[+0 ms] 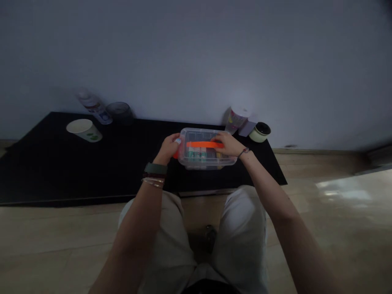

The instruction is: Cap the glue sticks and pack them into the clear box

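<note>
A clear plastic box (206, 161) with an orange handle (203, 144) across its lid rests on a black low table (61, 163). Several small containers show through its wall. My left hand (169, 148) grips the box's left end, fingers curled round the orange latch there. My right hand (228, 145) lies on the lid's right side, fingers pressed down by the handle's end. Both wrists carry bands.
A paper cup (84, 130) lies at the table's back left, beside a tilted plastic bottle (93, 106) and a dark round container (120, 111). A patterned cup (236, 119), a small pale box and a round tin (259, 132) stand against the wall at right. My knees are below.
</note>
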Action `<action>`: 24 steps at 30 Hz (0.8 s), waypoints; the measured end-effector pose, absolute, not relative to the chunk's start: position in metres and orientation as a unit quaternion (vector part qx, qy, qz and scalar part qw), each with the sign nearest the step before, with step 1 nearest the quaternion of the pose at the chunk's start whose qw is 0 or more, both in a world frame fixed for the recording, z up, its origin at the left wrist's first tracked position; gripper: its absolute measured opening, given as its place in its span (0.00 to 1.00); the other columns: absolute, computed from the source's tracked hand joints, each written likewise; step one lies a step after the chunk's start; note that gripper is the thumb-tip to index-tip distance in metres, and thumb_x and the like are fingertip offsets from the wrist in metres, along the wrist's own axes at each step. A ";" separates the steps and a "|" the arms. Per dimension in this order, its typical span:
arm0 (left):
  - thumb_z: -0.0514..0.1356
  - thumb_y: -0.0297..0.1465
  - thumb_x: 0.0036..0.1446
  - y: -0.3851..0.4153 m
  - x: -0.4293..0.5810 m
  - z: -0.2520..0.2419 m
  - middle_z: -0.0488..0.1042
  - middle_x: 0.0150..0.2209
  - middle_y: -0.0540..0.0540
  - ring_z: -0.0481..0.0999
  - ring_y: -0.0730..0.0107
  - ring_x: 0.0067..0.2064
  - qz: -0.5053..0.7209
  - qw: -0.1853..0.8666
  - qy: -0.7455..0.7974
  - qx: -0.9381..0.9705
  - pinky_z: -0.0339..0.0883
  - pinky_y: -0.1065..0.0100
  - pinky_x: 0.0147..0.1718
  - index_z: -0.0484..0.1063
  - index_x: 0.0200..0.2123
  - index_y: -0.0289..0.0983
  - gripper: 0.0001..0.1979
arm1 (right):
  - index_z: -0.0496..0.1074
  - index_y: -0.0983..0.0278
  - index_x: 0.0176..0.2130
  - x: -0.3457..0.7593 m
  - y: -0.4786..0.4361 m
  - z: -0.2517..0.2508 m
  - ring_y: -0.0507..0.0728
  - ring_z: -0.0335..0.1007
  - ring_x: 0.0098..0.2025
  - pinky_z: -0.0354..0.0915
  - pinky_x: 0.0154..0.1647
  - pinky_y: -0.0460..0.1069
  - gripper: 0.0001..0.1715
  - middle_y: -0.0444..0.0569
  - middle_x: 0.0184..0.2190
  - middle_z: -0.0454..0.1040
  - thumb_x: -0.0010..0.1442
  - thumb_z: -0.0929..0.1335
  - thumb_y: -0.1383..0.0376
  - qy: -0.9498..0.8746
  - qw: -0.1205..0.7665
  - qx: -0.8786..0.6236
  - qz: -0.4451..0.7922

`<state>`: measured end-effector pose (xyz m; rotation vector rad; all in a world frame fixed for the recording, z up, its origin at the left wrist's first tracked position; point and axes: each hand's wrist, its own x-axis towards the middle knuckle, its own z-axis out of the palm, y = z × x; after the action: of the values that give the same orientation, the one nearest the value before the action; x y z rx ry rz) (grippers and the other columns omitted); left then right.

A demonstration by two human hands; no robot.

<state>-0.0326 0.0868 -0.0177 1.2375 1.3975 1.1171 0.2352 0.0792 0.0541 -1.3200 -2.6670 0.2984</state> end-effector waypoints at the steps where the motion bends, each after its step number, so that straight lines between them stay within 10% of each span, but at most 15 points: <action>1: 0.59 0.31 0.55 0.088 -0.032 -0.020 0.79 0.52 0.38 0.76 0.53 0.54 0.455 0.459 0.572 0.505 0.67 0.51 0.58 0.75 0.52 0.30 0.22 | 0.75 0.69 0.52 0.235 0.080 0.053 0.63 0.70 0.50 0.65 0.55 0.57 0.22 0.58 0.48 0.74 0.61 0.69 0.63 -0.885 0.089 -0.448 0.094; 10: 0.58 0.32 0.60 0.092 -0.028 -0.031 0.67 0.65 0.38 0.63 0.53 0.68 0.483 0.323 0.534 0.614 0.53 0.51 0.68 0.67 0.63 0.37 0.27 | 0.55 0.53 0.71 0.219 0.076 0.033 0.72 0.38 0.74 0.44 0.69 0.73 0.43 0.54 0.73 0.50 0.66 0.59 0.38 -0.818 0.055 -0.570 0.057; 24: 0.55 0.34 0.63 0.093 -0.029 -0.032 0.54 0.71 0.35 0.51 0.48 0.72 0.336 0.238 0.533 0.739 0.47 0.47 0.69 0.58 0.69 0.35 0.32 | 0.54 0.51 0.71 0.216 0.074 0.018 0.71 0.40 0.74 0.37 0.69 0.75 0.43 0.51 0.73 0.49 0.66 0.57 0.37 -0.819 0.053 -0.571 0.032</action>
<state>-0.0288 0.0927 -0.0317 2.0253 1.4612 0.9208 0.2161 0.0736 0.0179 -1.7353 -2.4877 0.0971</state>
